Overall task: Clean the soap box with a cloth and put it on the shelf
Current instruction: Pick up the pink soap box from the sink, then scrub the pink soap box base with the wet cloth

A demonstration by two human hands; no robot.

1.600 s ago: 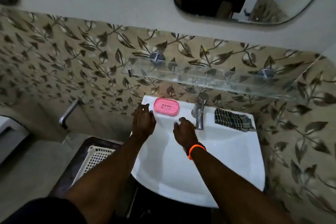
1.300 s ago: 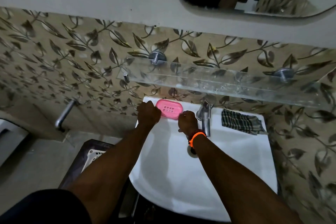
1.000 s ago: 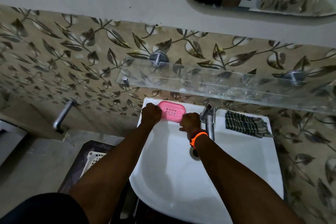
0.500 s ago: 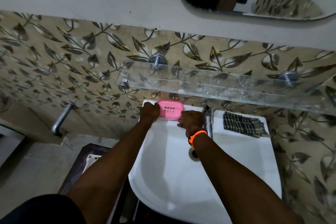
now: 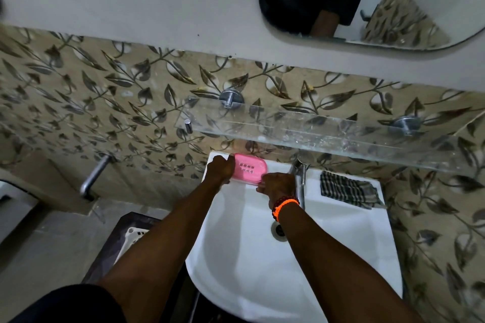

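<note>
1. My left hand [image 5: 220, 169] sits at the left end of the pink soap box [image 5: 249, 167], fingers curled against its edge; I judge it is gripping that end, though the fingertips are hidden behind the knuckles.
2. My right hand [image 5: 277, 186], the one with the orange bracelet [image 5: 284, 206] at the wrist, touches the box's front right corner. Its fingers curl under, and I cannot tell for sure whether they pinch the rim or only rest against it.
3. The soap box lies flat on the back ledge of the white sink [image 5: 341, 244], close to the wall and just left of the tap [image 5: 300, 176]. It is not on the shelf yet, and no cloth touches it.
4. The step in hand looks like taking hold of the box to lift it. To do it well, I would get both thumbs under the rim and raise it level, so any water in the slotted tray does not spill.
5. The glass shelf [image 5: 315, 134] hangs directly above, so I should draw the box toward me before raising it, or it may knock the shelf's front edge.
6. The checked cloth [image 5: 346, 190] lies on the ledge to the right of the tap, well apart from the box; one hand must let go to fetch it.
</note>
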